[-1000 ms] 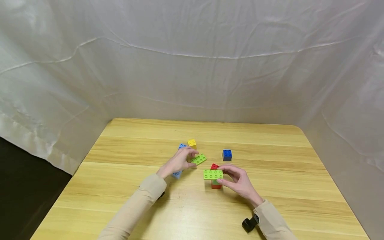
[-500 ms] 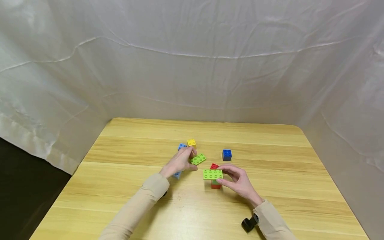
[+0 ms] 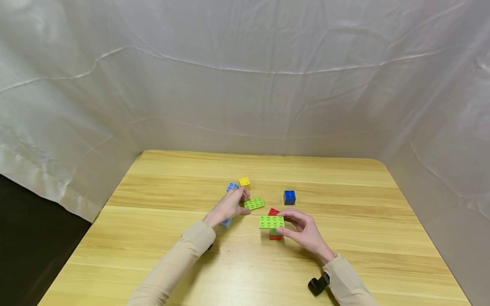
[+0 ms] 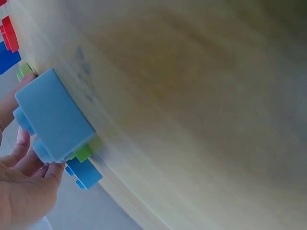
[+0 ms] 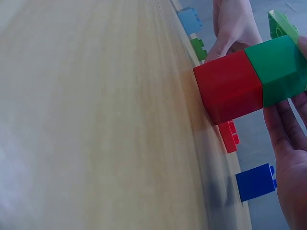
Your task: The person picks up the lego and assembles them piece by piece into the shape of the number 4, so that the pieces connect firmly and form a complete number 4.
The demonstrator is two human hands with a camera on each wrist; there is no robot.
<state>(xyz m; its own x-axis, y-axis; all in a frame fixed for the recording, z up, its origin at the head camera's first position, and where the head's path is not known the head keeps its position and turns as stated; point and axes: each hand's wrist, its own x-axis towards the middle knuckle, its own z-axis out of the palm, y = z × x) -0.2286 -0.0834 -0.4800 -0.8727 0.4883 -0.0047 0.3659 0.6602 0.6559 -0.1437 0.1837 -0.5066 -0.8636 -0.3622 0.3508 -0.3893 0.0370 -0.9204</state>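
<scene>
My right hand (image 3: pixel 304 231) pinches the right end of a light-green flat brick (image 3: pixel 272 222) topping a stack. Below it in the stack come a darker green brick (image 5: pixel 278 69) and a red brick (image 5: pixel 228 87). Whether the stack touches the table cannot be told. My left hand (image 3: pixel 227 206) reaches to the left end of another light-green flat brick (image 3: pixel 254 204) on the table, thumb near its front edge, fingers behind, a gap between them. A light-blue brick (image 4: pixel 55 117) partly hides this hand in the left wrist view.
A yellow brick (image 3: pixel 244 183) and a light-blue brick (image 3: pixel 232 186) stand beyond my left hand. Another light-blue brick (image 3: pixel 226 222) shows under its wrist. A dark-blue brick (image 3: pixel 289 197) stands at the back right. Behind the stack lies a red brick (image 3: pixel 273 211).
The flat light-green brick on the table has turned a little, its right end swinging nearer to me. My left fingers have drawn back slightly to the left. My right hand and the stack keep their place.
</scene>
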